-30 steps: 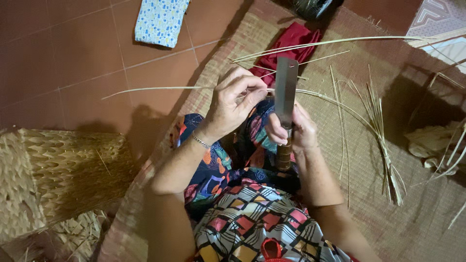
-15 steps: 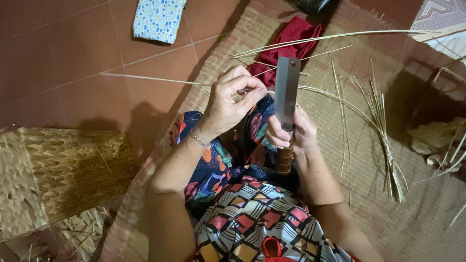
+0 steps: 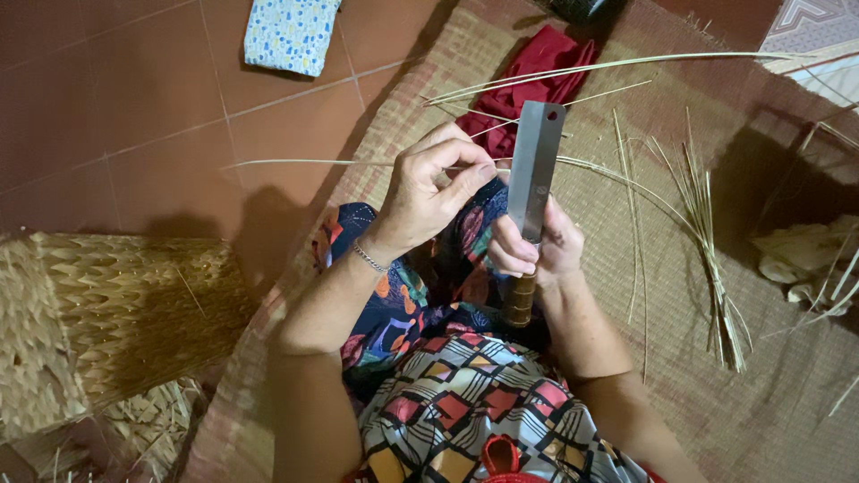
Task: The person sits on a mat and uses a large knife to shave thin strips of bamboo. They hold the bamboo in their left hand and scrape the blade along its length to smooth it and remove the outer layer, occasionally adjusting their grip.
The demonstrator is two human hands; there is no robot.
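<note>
— What was held in the right hand [image 3: 546,246]?

— A flat steel knife [image 3: 535,170] was held upright, its wooden handle [image 3: 519,300] wrapped tightly by the closed grip.

— And the left hand [image 3: 429,192]?

— A thin pale reed strip [image 3: 313,164] was pinched between thumb and forefinger, just beside the blade; the strip was stretched out to the left over the red tiled floor [image 3: 116,116].

— What else was seen nearby?

— More loose reeds [image 3: 707,241] were spread on the woven mat [image 3: 680,358], a red cloth [image 3: 537,72] was lying beyond the hands, and a woven basket [image 3: 98,313] was set at the left.
</note>
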